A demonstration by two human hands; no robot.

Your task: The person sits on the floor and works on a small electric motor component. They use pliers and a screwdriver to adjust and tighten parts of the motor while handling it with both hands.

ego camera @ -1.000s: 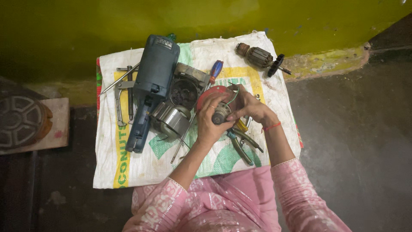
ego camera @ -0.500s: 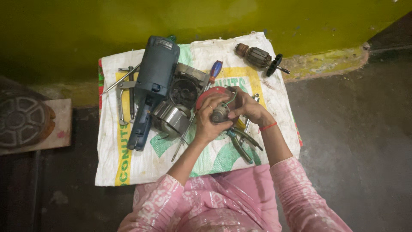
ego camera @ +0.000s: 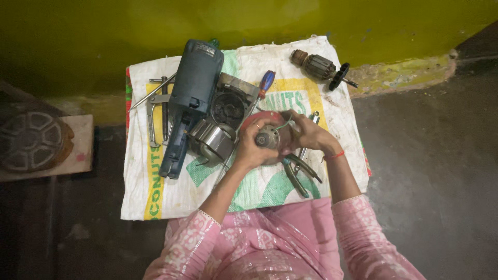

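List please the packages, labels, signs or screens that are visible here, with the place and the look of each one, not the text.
White woven plastic sack: flat on the floor as a mat under the tools and both hands, rectangular, printed with yellow bands and green shapes and letters.
Small label plate: on the far end of the blue power-tool body, pale, rectangular, too small to read.
No signs or screens.

Colours on the white sack [ego camera: 155, 197]

Blue tool body [ego camera: 191, 98], red-and-blue screwdriver handle [ego camera: 266, 81], green pliers grips [ego camera: 296, 179], pink patterned sleeves [ego camera: 181, 243], yellow-green wall [ego camera: 249, 21].
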